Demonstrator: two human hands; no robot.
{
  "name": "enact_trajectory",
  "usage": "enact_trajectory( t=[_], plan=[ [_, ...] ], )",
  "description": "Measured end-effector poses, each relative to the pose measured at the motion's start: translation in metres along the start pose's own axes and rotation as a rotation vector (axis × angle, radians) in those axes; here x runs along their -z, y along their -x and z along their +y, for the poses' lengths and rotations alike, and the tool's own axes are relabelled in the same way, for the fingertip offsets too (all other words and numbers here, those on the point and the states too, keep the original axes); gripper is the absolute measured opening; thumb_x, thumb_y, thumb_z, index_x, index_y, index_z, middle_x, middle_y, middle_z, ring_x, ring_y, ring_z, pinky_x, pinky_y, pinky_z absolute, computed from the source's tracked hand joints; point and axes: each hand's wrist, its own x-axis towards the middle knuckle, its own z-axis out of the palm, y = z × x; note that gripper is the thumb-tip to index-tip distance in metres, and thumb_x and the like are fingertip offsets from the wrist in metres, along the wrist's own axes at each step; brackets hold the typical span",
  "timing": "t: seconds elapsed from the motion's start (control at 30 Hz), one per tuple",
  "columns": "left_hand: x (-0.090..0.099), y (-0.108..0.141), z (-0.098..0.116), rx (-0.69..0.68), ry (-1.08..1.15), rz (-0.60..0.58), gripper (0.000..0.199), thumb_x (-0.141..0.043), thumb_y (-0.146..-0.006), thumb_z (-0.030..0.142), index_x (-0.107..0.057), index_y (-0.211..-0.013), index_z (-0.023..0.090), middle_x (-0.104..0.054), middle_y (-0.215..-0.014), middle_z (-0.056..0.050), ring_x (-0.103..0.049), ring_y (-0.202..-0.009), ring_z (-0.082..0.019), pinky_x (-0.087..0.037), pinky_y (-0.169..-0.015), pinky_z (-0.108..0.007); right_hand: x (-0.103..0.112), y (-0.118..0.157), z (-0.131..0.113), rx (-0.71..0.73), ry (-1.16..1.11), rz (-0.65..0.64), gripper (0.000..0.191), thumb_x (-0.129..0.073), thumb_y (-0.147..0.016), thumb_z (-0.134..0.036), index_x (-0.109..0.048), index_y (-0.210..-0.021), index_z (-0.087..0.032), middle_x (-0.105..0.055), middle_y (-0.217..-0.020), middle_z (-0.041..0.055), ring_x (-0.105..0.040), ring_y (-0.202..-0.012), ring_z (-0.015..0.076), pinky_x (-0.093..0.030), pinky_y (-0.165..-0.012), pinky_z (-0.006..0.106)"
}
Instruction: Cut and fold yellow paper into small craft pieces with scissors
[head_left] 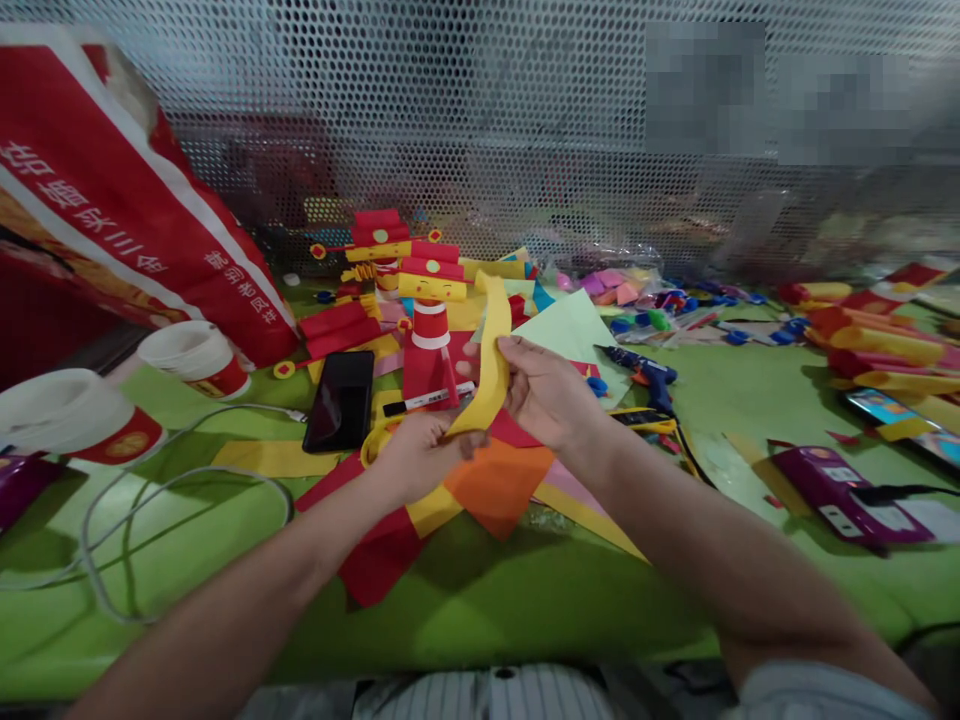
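A curved yellow paper strip (493, 345) is held up between my two hands over the middle of the table. The fingers of my left hand (427, 452) are closed on its lower end. My right hand (551, 390) pinches it higher up along its right edge. Just behind the strip stands a paper-cup figure (431, 325) with a yellow face and a red hat. A black-and-white marker (427, 399) lies near my left hand. Under both hands are loose sheets, among them an orange paper (499, 485) and a red paper (382, 560).
A black phone (339, 402), stacked paper cups (196, 358) and a white cable (187, 480) lie to the left, by a large red bag (142, 200). To the right are a blue glue gun (643, 372) and a purple power strip (847, 495). A perforated metal screen (480, 110) stands behind.
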Motion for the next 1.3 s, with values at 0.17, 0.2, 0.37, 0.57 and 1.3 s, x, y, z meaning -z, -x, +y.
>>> enact_trajectory(
  t=[0.17,0.2,0.37,0.57,1.3],
  plan=[
    [-0.013,-0.001,0.002,0.351,0.693,0.078,0.013,-0.055,-0.080,0.021,-0.064,-0.076,0.013,-0.072,-0.076,-0.006,-0.064,-0.056,-0.012,-0.052,-0.058,-0.024,0.035,0.001,0.022,0.266,0.371,0.172,0.019,-0.047,-0.084,-0.030,-0.045,-0.101,-0.024,-0.066,-0.088,0.0025,-0.062,-0.066,0.0139,-0.052,-0.056,0.028],
    [-0.015,-0.002,0.003,0.389,0.771,0.116,0.013,-0.053,-0.081,0.019,-0.064,-0.078,0.013,-0.072,-0.079,-0.007,-0.066,-0.059,-0.013,-0.053,-0.060,-0.025,0.044,0.005,0.028,0.372,0.530,0.167,0.022,-0.050,-0.081,-0.025,-0.046,-0.103,-0.023,-0.065,-0.088,0.0024,-0.061,-0.067,0.0134,-0.051,-0.057,0.027],
    [-0.022,-0.004,-0.001,0.414,0.933,0.173,0.017,-0.049,-0.085,0.017,-0.064,-0.092,0.015,-0.072,-0.096,-0.007,-0.068,-0.072,-0.014,-0.056,-0.070,-0.027,0.072,0.038,0.055,0.843,1.232,-0.240,0.022,-0.047,-0.083,-0.016,-0.060,-0.098,-0.024,-0.067,-0.091,0.0070,-0.062,-0.084,0.0168,-0.050,-0.069,0.029],
    [-0.035,0.000,-0.011,0.471,0.985,0.113,0.016,-0.051,-0.085,0.019,-0.062,-0.096,0.016,-0.070,-0.097,-0.008,-0.067,-0.082,-0.016,-0.054,-0.073,-0.028,0.072,0.044,0.070,0.817,1.290,-0.438,0.023,-0.046,-0.087,-0.023,-0.068,-0.093,-0.021,-0.069,-0.070,0.0054,-0.062,-0.060,0.0143,-0.046,-0.054,0.024],
    [-0.036,0.001,-0.025,0.332,0.375,-0.078,0.016,-0.054,-0.079,0.026,-0.055,-0.068,0.014,-0.059,-0.054,0.000,-0.055,-0.051,-0.012,-0.044,-0.056,-0.025,0.068,0.037,0.062,0.158,0.782,-0.039,0.026,-0.059,-0.071,-0.044,-0.057,-0.068,-0.019,-0.058,-0.061,-0.0002,-0.048,-0.053,0.0105,-0.039,-0.050,0.024]
  ],
)
